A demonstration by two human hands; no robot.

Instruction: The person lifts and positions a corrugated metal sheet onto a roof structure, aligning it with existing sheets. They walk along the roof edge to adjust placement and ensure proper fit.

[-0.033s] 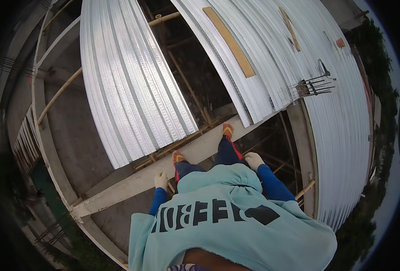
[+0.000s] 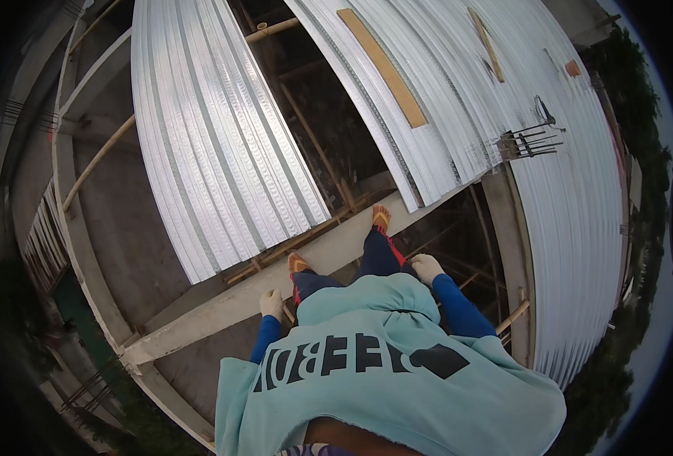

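Note:
My left hand [image 2: 271, 304], in a pale glove, hangs beside my left thigh just short of the concrete beam. Its fingers are curled in, and nothing shows in them. By my right thigh hangs my right hand [image 2: 428, 269], gloved alike, its fingers also curled with nothing seen in them. Both feet, in sandals, stand on the narrow concrete beam [image 2: 192, 327]. Ahead on the left lies a ribbed metal decking sheet [image 2: 222, 144]. More metal decking [image 2: 443, 99] spreads ahead on the right, beyond a dark gap.
A wooden plank [image 2: 382, 68] and a thinner wood strip [image 2: 487, 45] lie on the right decking. Steel rebar [image 2: 530, 144] sticks out of a column there. Bamboo poles [image 2: 101, 161] cross the openings, which drop to a lower level on both sides of the beam.
The view has shifted very slightly, so the decking and my feet sit a little further left. Both hands keep their places.

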